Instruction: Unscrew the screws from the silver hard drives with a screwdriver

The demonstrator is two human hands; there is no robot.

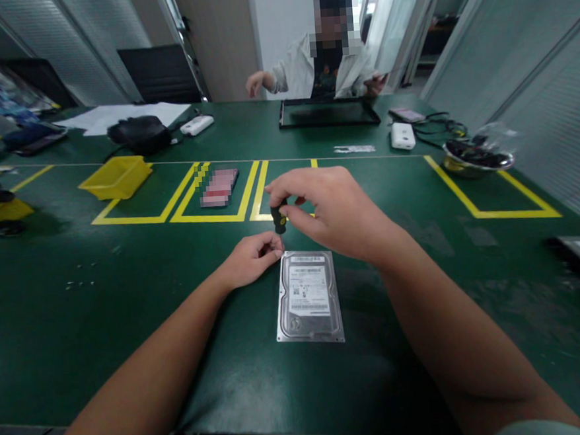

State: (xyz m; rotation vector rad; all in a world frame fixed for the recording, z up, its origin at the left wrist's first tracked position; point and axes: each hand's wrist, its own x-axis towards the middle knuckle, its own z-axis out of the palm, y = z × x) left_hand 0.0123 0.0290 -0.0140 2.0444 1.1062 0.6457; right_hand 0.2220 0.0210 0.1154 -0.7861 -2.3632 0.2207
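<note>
Black with a bit of yellow, the screwdriver [279, 219] stands upright in the grip of the right hand [334, 211]. The thumb and first fingers are closed tight around its top. Its tip points down at the far left corner of the drive [309, 296]. The left hand [250, 259] rests on the counter [78, 312], just beside that same corner. Its grip is pinched together, thumb against fingertips. It is too small to tell if anything sits between them. The drive is silver and lies flat on the green counter, between the two arms and close to the person. A white label faces up on it. Past the hands, yellow lines [472, 198] mark boxes on the counter. A pink thing [218, 186] lies in one box, but it is blurred. A yellow bin [117, 176] sits in the box to the left of it. Farther back are a black bag [140, 134], some white papers [124, 115] and a dark flat screen [327, 112]. On the right are a small white box [402, 135] and a shiny bowl [477, 158] with dark things in it. Another person [304, 74] in a light coat sits at the far side, well apart from the drive.
</note>
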